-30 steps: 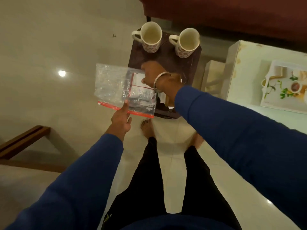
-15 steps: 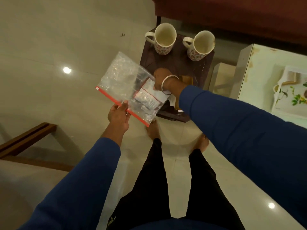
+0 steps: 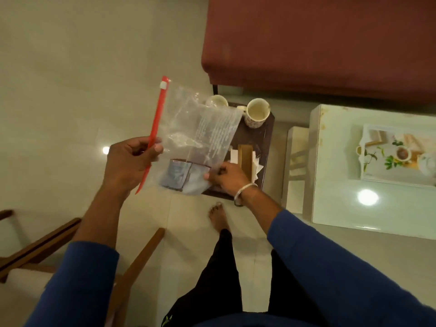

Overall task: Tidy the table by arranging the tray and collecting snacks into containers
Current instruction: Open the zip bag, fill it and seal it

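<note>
The left hand (image 3: 132,161) pinches the red zip strip (image 3: 154,131) of the clear bag (image 3: 200,133), thumb and fingers clamped on it, so the bag hangs in front of the dark side table (image 3: 266,142). The right hand (image 3: 226,177) pinches the bag's lower right corner, probably to steady it. Snack packets (image 3: 179,173) sit in the bag's bottom. Two mugs (image 3: 256,112) stand at the table's far edge; the tray (image 3: 368,171) rests on the white table (image 3: 335,208), well right.

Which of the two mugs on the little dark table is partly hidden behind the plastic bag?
The left mug. The clear bag covers part of it, so only its rim shows, while the right mug stands in full view.
</note>
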